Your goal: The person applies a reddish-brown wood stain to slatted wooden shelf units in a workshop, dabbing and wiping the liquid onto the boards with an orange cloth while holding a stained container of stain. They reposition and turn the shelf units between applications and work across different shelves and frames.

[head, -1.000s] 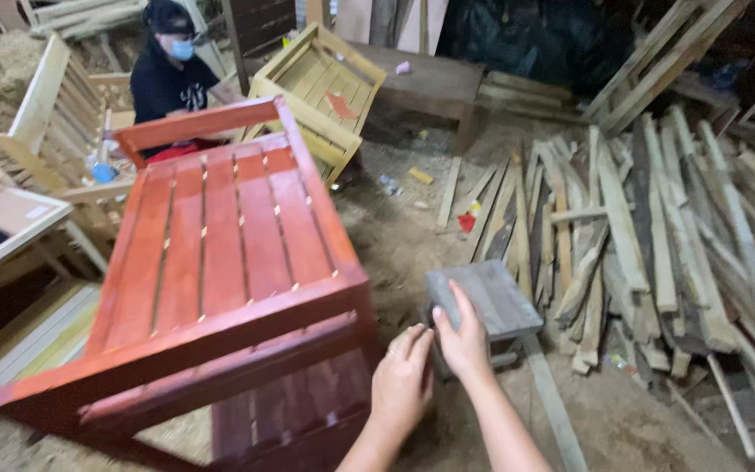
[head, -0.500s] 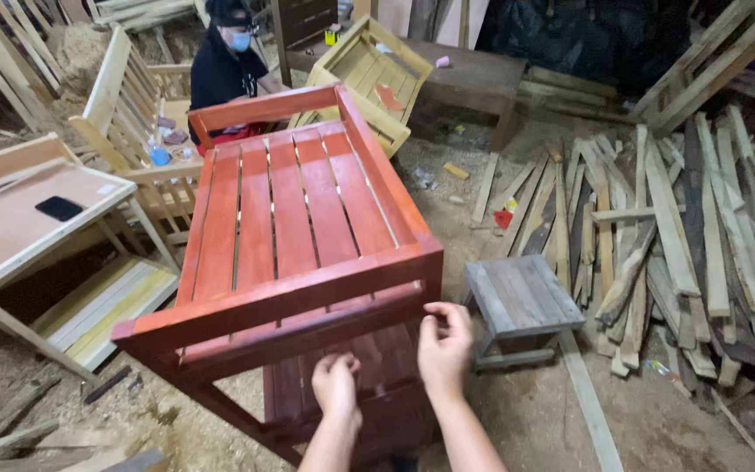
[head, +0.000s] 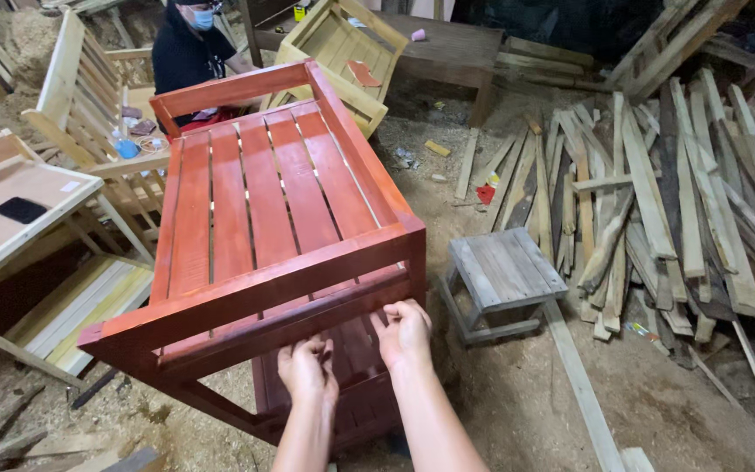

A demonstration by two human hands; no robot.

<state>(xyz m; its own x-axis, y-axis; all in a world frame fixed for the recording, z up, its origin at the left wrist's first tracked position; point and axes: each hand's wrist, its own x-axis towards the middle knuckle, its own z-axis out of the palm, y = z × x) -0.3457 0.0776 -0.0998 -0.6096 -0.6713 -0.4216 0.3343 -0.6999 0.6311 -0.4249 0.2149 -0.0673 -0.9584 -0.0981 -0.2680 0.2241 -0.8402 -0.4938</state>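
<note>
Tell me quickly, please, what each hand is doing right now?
Left hand: gripping the red slatted wooden frame.
Right hand: gripping that frame's lower rail.

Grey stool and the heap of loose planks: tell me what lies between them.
In the head view, only bare dirt floor separates the grey stool from the plank heap, whose nearest ends almost reach the stool.

Two bare forearms — no sleeves, gloves, rings or watch — ending in bare hands (head: 356,354).
</note>
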